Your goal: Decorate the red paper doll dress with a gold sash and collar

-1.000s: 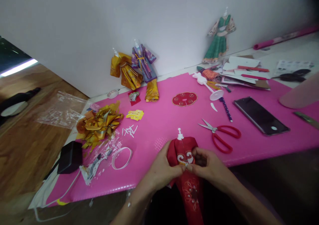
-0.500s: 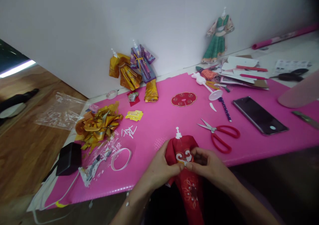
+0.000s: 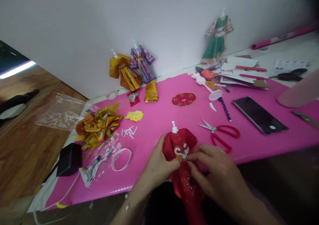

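Pink table [image 3: 159,115], dress [image 3: 184,178] farther forward

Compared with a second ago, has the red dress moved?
Yes. The red dress has shifted left and slightly up in view, judged against the scissors.

- Left hand [image 3: 159,167]: bare, slender-fingered.
- Right hand [image 3: 219,175]: bare, its edge slightly blurred.
- Forearms [image 3: 136,198]: bare as far as they show.
- Bracelet [image 3: 127,202]: on the left wrist, small, whitish, shiny beads.
- Clothing [image 3: 158,206]: black at the lap, details lost in shadow.
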`<state>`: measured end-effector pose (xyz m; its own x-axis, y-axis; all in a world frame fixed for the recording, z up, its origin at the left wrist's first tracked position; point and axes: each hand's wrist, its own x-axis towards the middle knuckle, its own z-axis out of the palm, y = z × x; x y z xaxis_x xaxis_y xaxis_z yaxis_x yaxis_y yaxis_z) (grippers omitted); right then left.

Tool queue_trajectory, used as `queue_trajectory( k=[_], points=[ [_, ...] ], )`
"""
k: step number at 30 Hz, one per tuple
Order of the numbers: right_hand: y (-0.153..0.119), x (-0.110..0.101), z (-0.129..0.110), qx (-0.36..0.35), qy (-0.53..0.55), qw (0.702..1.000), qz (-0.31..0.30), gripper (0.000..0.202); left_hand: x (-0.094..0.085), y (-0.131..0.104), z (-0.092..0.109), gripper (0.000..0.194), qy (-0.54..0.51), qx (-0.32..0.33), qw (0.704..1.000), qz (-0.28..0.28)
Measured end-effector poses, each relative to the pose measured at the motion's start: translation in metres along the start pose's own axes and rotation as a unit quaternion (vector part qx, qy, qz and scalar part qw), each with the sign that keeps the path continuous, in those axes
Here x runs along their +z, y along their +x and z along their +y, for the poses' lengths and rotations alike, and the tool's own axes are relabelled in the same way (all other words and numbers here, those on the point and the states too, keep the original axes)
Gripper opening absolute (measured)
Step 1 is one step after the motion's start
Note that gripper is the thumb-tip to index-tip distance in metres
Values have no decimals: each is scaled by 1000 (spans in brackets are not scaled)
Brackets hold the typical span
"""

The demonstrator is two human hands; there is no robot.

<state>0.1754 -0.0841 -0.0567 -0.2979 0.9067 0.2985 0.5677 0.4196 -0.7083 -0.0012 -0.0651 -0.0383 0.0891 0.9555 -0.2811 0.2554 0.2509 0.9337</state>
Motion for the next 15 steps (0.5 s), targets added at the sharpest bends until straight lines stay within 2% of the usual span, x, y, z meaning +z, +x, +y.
queue_trajectory(
  k=[9, 15],
  points=[
    [-1, 1, 4, -1, -55, 998, -25, 17, 9, 0, -1, 59, 50, 42, 998, 4],
    [1, 0, 4, -1, -76, 997, -23, 18, 13, 0, 9, 61, 84, 16, 996, 8]
  ],
)
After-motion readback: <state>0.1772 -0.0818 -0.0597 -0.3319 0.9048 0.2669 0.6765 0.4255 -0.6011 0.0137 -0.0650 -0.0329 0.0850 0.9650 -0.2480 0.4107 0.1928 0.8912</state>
